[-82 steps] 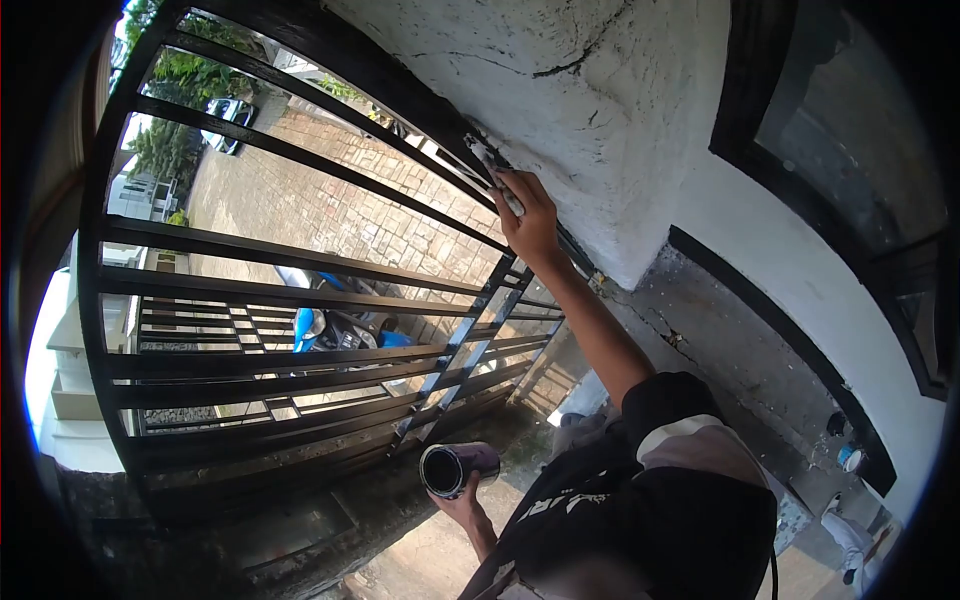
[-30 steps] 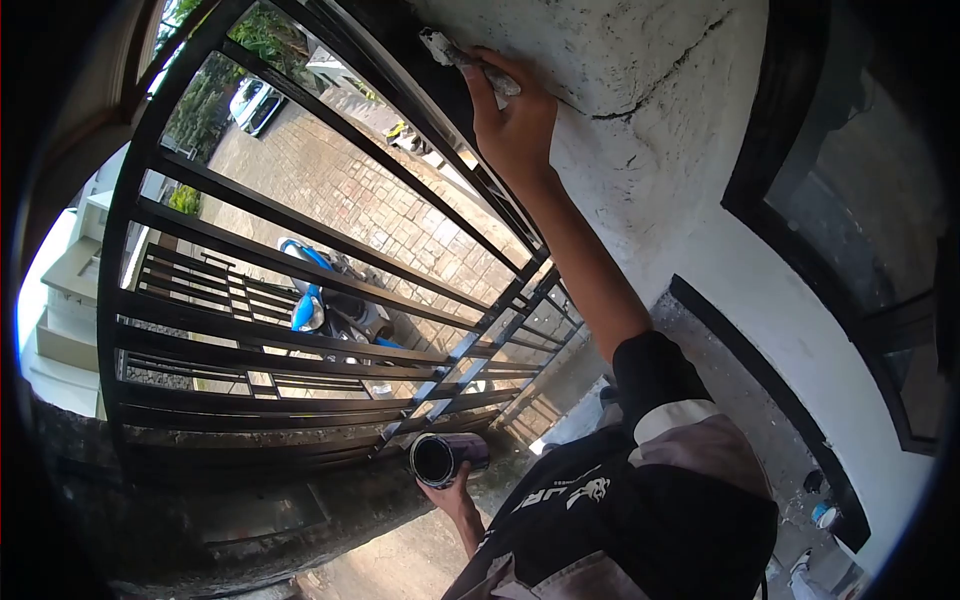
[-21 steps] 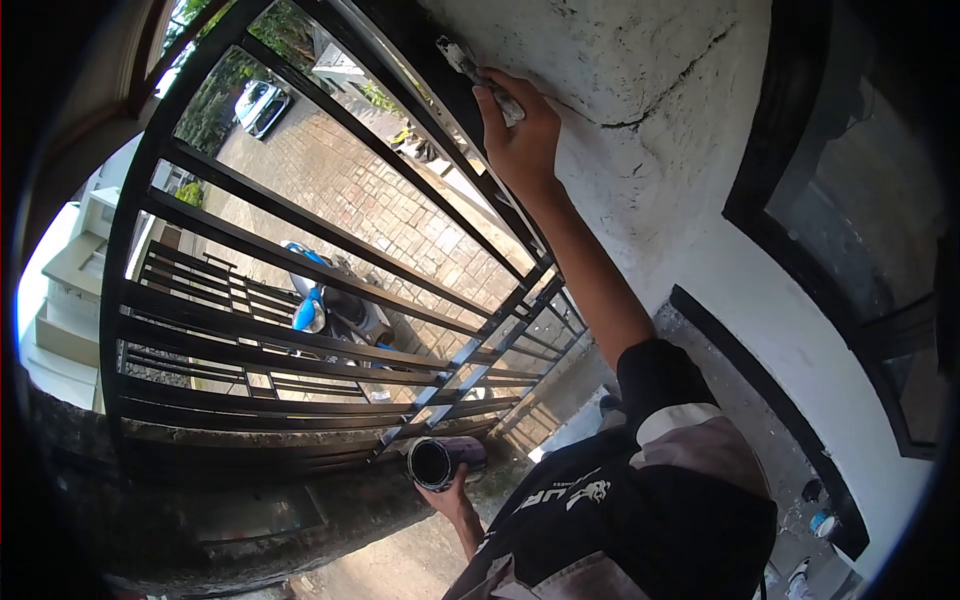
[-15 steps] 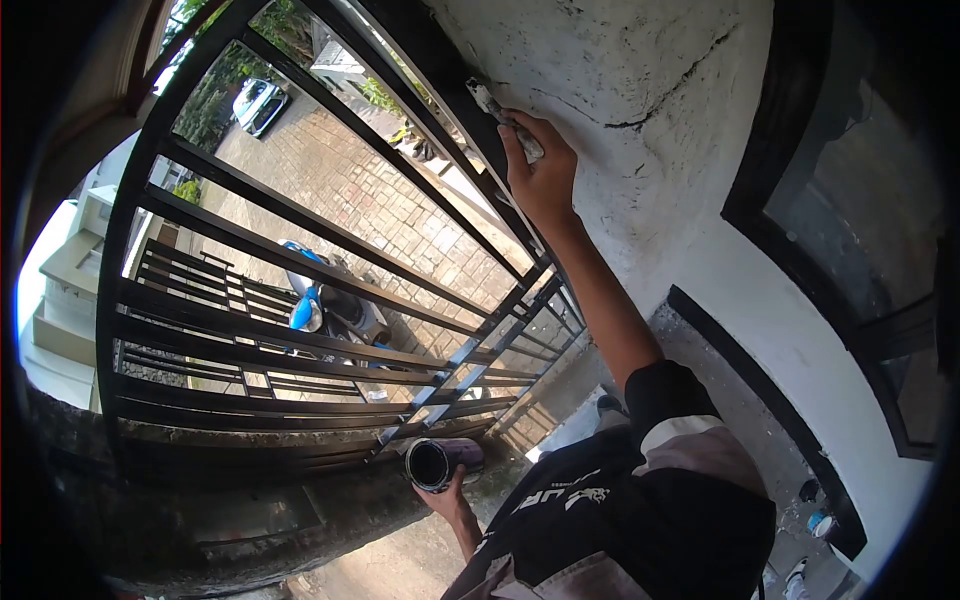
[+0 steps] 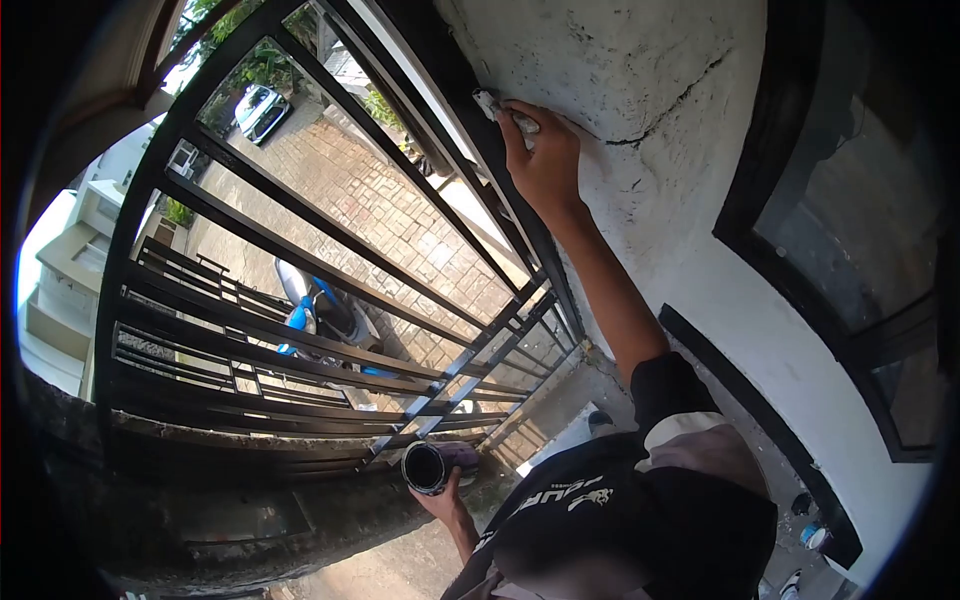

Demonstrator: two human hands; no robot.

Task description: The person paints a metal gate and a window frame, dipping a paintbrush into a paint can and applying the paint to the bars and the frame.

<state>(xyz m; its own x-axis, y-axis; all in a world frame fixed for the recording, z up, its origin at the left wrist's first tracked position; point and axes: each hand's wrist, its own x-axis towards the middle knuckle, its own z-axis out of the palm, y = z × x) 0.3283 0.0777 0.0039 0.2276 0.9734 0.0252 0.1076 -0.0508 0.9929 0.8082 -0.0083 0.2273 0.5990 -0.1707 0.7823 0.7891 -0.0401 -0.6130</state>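
My right hand (image 5: 545, 155) is raised to the upper wall, its fingers closed round a small paint-stained paintbrush (image 5: 488, 102). The brush's tip touches or nearly touches the black frame (image 5: 470, 85) where it meets the white cracked wall (image 5: 640, 60). Low on the left, my left hand (image 5: 450, 505) is wrapped round a paint can (image 5: 458, 458). The can is tilted with its mouth toward me; its inside looks dark, and I cannot make out how full it is.
Black metal bars (image 5: 300, 230) fill the left side, above a dark ledge (image 5: 250, 520). Beyond them are a motorcycle (image 5: 325, 305), a car (image 5: 262, 112) and brick paving (image 5: 380, 190). A black-framed window (image 5: 850, 190) is on the right. A small tub (image 5: 815, 537) stands at the lower right.
My right hand and the brush have shifted slightly down along the frame edge, and the brush sits more tilted. The can stays in my left hand. The view has shifted slightly.
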